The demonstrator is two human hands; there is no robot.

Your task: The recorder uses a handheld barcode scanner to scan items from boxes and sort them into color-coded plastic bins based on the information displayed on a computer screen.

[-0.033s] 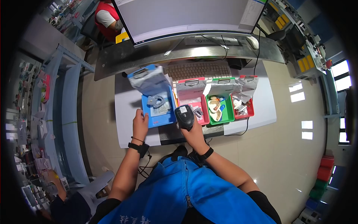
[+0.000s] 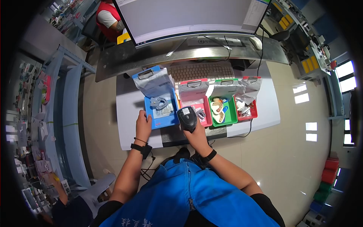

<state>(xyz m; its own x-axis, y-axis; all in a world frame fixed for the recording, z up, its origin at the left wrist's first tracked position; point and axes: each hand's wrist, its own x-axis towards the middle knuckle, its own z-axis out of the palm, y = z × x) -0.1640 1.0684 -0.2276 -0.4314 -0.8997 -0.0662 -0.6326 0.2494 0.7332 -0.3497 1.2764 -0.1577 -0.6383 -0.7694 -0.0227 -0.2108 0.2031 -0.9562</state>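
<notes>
My left hand (image 2: 143, 126) grips the near left edge of a blue tray (image 2: 165, 122). In that tray lie a grey dental arch model (image 2: 160, 103) and a clear packet (image 2: 164, 111); a paper sheet (image 2: 155, 83) is clipped upright at its back. My right hand (image 2: 196, 134) is closed around a black handheld barcode scanner (image 2: 187, 120), which covers part of the pink tray (image 2: 207, 122). Another grey arch model (image 2: 200, 113) shows there. Beside it, a green tray (image 2: 228, 122) holds cream and white dental models (image 2: 217, 108). At the right end, a red tray (image 2: 254, 112) contains small bagged parts.
Behind the trays are a keyboard (image 2: 202, 71) and a metal shelf (image 2: 117, 62) bearing a monitor (image 2: 193, 17) and a white mouse (image 2: 256, 42). A black cable (image 2: 249, 128) runs along the table's right side. Other people sit at far left and lower left.
The blue tray and its clipped sheet have shifted slightly to the right, along with my left hand. My right hand and the scanner look unmoved.
</notes>
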